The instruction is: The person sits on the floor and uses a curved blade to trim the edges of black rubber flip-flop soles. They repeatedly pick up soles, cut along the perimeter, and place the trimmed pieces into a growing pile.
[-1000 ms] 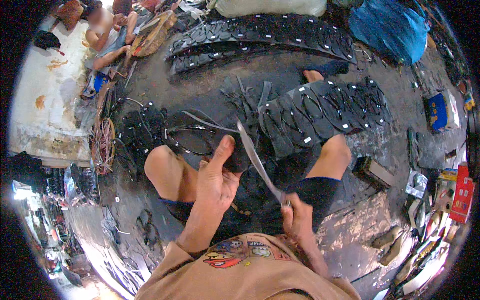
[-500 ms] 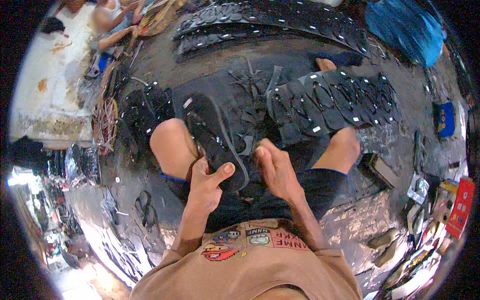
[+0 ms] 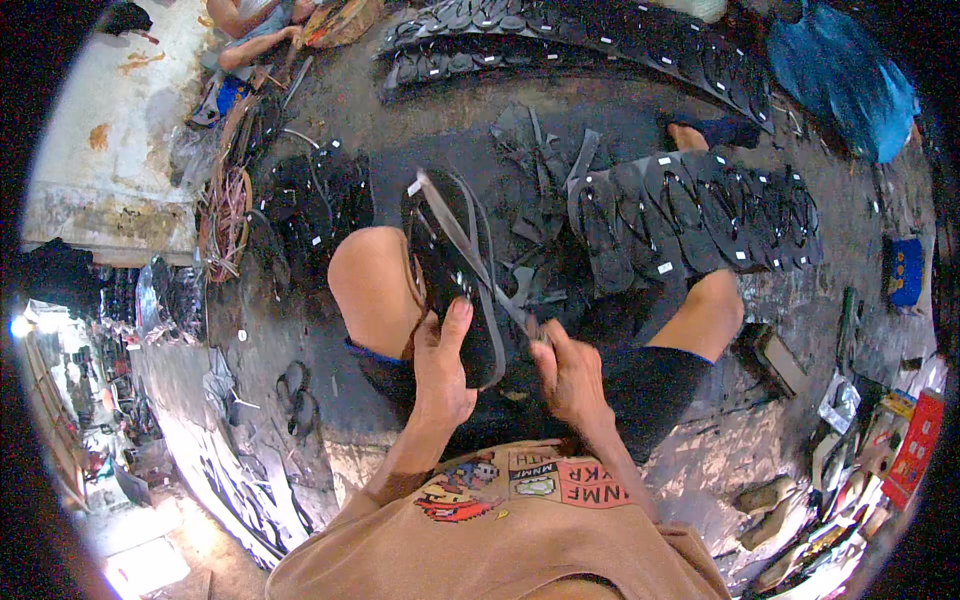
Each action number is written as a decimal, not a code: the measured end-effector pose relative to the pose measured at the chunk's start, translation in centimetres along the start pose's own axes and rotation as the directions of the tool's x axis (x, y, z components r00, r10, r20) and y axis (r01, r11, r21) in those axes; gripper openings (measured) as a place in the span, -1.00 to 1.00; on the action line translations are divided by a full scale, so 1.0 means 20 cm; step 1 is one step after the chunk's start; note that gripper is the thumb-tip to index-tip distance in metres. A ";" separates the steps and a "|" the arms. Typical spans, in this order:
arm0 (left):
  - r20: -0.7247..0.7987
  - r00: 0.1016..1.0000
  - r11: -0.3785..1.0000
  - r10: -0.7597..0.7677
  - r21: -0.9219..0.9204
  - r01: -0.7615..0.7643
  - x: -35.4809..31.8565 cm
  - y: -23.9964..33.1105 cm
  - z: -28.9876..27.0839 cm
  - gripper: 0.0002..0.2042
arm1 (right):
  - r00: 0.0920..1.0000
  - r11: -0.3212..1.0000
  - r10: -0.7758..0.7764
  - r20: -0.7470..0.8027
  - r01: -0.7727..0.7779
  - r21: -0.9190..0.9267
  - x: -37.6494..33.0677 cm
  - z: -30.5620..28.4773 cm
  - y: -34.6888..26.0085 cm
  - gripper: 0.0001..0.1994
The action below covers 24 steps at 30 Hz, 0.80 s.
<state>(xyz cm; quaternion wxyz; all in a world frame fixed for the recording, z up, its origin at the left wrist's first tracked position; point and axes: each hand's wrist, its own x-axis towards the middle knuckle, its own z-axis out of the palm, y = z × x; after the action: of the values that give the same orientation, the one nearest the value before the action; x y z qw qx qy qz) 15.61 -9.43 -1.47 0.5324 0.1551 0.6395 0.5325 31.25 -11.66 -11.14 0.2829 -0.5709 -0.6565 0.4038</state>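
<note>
My left hand grips the near end of a black flip-flop, its thumb pressed on the upper face. The sole points away from me beside my left knee, with a thin loose-looking band along its right edge. My right hand is closed on the near end of a long, narrow grey strip. That strip slants up and left across the sole to its far end. Whether it is joined to the flip-flop there, I cannot tell. Dark rubber scraps lie just beyond, between my legs.
Several black flip-flops lie in a row beyond my right knee. Longer rows of them stretch across the back. A blue plastic bag sits far right, a block near my right thigh. Another person's arm shows far left.
The long grey strip now lies across the flip-flop, running to my right hand. My right hand has shifted slightly right and nearer. The whole view has swung a little.
</note>
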 end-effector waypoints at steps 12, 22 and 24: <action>0.114 0.990 0.986 -0.077 -0.136 0.092 0.02 -0.09 -0.19 -0.68 | 0.995 0.999 0.027 -0.094 -0.031 -0.039 1.07 -0.02 -0.14 -0.57; 0.330 0.928 0.816 0.171 0.481 -0.321 -0.08 -0.02 -0.11 -0.52 | 0.988 0.749 -0.044 -0.148 0.130 0.650 0.65 -0.11 -0.27 -0.64; 0.416 0.861 0.708 0.293 0.511 -0.488 -0.06 -0.04 -0.11 -0.61 | 0.995 0.756 -0.010 -0.102 0.075 0.650 0.58 -0.17 -0.29 -0.67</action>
<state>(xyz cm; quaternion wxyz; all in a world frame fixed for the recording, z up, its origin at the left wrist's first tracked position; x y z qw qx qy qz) 14.56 -11.84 -1.75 0.4205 0.5286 0.6361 0.3731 28.88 0.20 -5.56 0.5033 -0.4395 -0.4735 0.5739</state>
